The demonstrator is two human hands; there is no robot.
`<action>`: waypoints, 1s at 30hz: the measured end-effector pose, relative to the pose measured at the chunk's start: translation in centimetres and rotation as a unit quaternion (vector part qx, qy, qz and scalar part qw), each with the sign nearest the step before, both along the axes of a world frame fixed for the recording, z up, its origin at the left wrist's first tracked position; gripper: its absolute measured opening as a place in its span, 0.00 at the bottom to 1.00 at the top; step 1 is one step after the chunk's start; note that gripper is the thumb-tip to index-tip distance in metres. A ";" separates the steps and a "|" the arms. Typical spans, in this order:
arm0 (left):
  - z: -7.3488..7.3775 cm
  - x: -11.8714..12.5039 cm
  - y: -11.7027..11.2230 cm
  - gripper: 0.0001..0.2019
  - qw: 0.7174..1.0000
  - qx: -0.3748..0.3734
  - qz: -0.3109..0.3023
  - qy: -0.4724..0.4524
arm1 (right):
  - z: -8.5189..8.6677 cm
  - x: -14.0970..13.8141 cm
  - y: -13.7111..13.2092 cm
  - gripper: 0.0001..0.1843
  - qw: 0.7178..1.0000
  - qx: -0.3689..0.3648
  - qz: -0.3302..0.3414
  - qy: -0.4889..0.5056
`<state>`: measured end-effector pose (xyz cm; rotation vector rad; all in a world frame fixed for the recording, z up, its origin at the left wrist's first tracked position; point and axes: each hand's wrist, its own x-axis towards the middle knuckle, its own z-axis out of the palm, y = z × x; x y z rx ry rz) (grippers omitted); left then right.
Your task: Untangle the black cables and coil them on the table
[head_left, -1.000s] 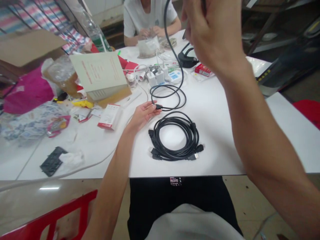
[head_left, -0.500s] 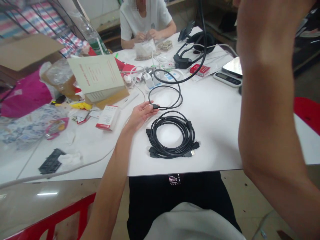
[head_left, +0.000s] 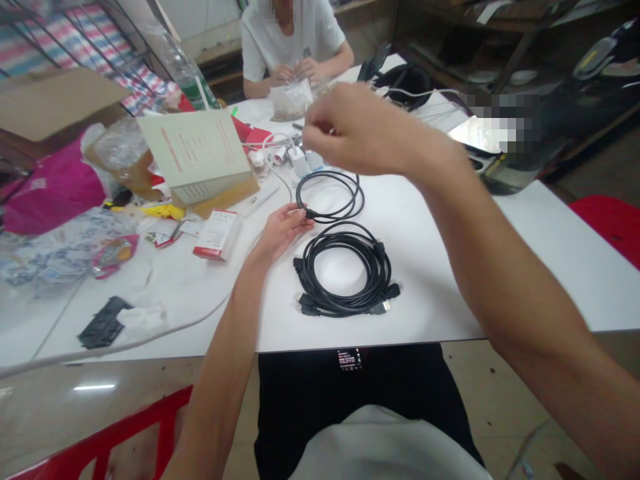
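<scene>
My left hand [head_left: 281,229] rests on the white table [head_left: 450,267] and pinches the plug end of a thin black cable [head_left: 327,195] that lies in a small loop. My right hand [head_left: 350,130] hovers above that loop with fingers closed; the cable rises toward it, but what it grips is hidden. Nearer to me lies a larger coil of black cables [head_left: 345,277] with several plugs at its front edge.
A person in a white shirt [head_left: 287,33] sits across the table handling a bag. A leaning booklet [head_left: 197,150], a small red-and-white box [head_left: 216,235], white chargers [head_left: 300,160], a black headset [head_left: 403,77] and plastic bags clutter the left and far side.
My right hand came down from high at the upper right to just above the small loop, laying more cable onto it. My left hand stayed on the plug end.
</scene>
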<state>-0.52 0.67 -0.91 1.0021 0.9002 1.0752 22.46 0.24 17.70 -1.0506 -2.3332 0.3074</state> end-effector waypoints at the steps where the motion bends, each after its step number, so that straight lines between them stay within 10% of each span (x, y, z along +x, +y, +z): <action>1: 0.0 0.0 0.0 0.21 1.000 0.002 0.000 0.001 | -1.1 -0.4 0.7 0.19 0.999 -0.006 0.006 -0.049; 10: 0.6 0.7 -0.5 0.25 0.999 0.017 -0.010 0.029 | -8.1 -1.7 4.9 0.31 0.949 -0.177 0.019 -0.262; 20: 0.4 0.2 -0.4 0.25 0.998 0.030 -0.043 0.027 | -8.4 -3.1 3.3 0.13 0.921 -0.186 0.009 -0.342; 30: 1.1 0.2 -0.6 0.25 0.999 0.022 -0.023 0.004 | -8.8 -1.9 4.8 0.17 0.919 -0.203 0.064 -0.333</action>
